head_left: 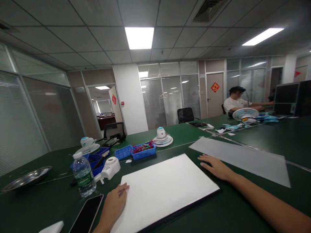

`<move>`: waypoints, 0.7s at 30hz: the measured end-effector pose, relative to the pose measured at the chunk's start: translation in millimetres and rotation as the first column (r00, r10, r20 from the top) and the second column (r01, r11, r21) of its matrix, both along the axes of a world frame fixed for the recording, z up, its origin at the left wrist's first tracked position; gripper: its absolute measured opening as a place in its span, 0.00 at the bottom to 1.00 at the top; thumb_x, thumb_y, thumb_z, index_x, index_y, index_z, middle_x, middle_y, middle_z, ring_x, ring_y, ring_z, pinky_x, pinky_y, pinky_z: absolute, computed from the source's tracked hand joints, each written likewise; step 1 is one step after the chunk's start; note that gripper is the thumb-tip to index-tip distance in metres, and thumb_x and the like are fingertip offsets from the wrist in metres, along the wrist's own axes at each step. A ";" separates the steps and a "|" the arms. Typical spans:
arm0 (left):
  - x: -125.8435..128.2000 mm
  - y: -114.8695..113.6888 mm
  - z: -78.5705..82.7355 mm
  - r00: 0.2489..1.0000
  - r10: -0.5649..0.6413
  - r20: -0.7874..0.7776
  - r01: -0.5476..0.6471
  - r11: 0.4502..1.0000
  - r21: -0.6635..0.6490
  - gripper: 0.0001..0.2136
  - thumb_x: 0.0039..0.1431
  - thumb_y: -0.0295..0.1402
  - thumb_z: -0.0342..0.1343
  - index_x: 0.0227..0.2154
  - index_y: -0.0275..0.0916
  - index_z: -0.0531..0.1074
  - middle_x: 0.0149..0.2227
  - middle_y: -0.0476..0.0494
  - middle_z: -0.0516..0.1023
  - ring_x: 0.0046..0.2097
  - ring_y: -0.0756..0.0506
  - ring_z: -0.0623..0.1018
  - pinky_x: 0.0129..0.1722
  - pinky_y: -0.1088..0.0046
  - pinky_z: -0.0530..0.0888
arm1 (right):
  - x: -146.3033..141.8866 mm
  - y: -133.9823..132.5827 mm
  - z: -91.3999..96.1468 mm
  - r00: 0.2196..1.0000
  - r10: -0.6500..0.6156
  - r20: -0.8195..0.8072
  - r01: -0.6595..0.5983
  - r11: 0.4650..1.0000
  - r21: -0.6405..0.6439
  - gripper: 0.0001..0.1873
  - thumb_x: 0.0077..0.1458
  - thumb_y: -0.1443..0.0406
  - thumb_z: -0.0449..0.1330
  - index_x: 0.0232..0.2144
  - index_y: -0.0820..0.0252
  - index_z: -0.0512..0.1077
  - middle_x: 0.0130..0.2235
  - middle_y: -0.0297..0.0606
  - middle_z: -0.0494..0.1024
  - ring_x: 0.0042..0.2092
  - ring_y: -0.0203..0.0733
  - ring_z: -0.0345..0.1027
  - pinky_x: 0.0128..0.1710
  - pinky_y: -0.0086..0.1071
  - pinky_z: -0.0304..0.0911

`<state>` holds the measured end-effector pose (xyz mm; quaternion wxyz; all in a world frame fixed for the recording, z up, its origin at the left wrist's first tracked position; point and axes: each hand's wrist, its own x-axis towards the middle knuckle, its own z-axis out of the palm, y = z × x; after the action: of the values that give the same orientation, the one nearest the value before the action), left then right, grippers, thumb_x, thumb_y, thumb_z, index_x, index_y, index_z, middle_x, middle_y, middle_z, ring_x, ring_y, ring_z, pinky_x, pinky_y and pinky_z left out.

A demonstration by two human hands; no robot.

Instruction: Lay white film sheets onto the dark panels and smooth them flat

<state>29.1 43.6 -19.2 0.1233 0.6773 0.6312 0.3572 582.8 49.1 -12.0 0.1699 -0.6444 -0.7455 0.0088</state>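
A flat white board or sheet (pixel 167 187) with a dark lower edge lies on the green table in front of me. My left hand (pixel 114 202) rests at its left edge, fingertips touching the white surface and fingers slightly bent and apart. Beyond the right edge, my right hand (pixel 216 166) lies with its fingers stretched out, close to the board's upper right side and holding nothing. A translucent greyish sheet (pixel 245 158) is spread on the table just past my right hand. Beside my left wrist lies a dark-screened phone (pixel 87 213).
A water bottle (pixel 83 176) and a white plastic housing (pixel 111 167) stand left. Behind are a blue bin of coloured wires (pixel 144 155), white fan parts (pixel 162 138) and a metal tray (pixel 26 179). A person (pixel 235 102) sits at the far right.
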 end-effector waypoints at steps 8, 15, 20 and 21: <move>1.2 -0.7 -4.2 0.996 0.003 -0.094 0.001 0.999 0.046 0.18 0.53 0.36 0.51 0.43 0.40 0.81 0.58 0.40 0.78 0.59 0.38 0.76 0.64 0.59 0.66 | 61.9 7.0 -15.9 0.881 -0.468 0.070 0.469 0.883 0.003 0.32 0.62 0.48 0.46 0.58 0.60 0.70 0.60 0.59 0.71 0.59 0.68 0.65 0.54 0.65 0.57; -1.1 -3.2 -7.9 0.994 -0.005 -0.106 0.008 0.999 0.032 0.17 0.55 0.36 0.51 0.42 0.41 0.82 0.56 0.41 0.79 0.61 0.38 0.75 0.63 0.58 0.67 | 29.4 6.3 -3.6 0.925 -0.363 0.113 0.359 0.932 0.052 0.27 0.67 0.56 0.42 0.40 0.61 0.78 0.44 0.56 0.80 0.47 0.59 0.75 0.45 0.50 0.66; -1.2 -5.2 -5.9 0.997 -0.010 -0.078 0.013 0.999 0.037 0.17 0.57 0.38 0.51 0.43 0.40 0.81 0.56 0.40 0.79 0.61 0.38 0.74 0.64 0.58 0.65 | -14.3 -8.3 16.1 0.977 -0.184 0.106 0.168 0.975 0.142 0.29 0.69 0.54 0.38 0.42 0.56 0.77 0.44 0.49 0.82 0.44 0.55 0.76 0.45 0.46 0.65; -1.3 -5.5 -5.2 0.998 -0.012 -0.067 0.015 0.999 0.040 0.18 0.58 0.39 0.51 0.44 0.40 0.81 0.56 0.40 0.79 0.61 0.38 0.74 0.64 0.57 0.65 | -25.9 -12.4 17.8 0.987 -0.113 0.114 0.096 0.984 0.147 0.27 0.69 0.53 0.39 0.43 0.53 0.77 0.46 0.45 0.82 0.46 0.52 0.76 0.48 0.44 0.65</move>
<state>27.9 38.2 -24.4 0.0907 0.6955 0.6232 0.3461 556.9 36.6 5.8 0.1694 -0.6684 -0.7183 -0.0925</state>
